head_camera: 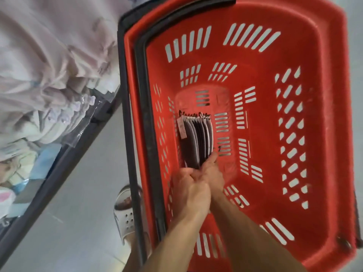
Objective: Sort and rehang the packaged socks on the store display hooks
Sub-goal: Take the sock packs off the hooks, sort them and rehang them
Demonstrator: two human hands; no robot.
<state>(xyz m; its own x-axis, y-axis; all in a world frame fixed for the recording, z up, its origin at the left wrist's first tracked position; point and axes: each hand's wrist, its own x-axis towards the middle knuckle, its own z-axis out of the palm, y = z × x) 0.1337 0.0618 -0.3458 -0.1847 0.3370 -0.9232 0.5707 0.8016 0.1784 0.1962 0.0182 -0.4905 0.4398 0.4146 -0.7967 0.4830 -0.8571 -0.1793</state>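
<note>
A stack of dark packaged socks with small black hangers and a paper label lies at the bottom of a red plastic shopping basket. Both my hands reach down into the basket. My left hand closes on the near end of the stack from the left. Pressed against that same end from the right is my right hand, its fingers along the socks' side. The two hands touch each other. No display hooks are visible.
The basket has a black handle along its left rim and stands on a pale tiled floor. A dark shelf edge with bagged pale clothing runs at the left. My foot in a white sandal is beside the basket.
</note>
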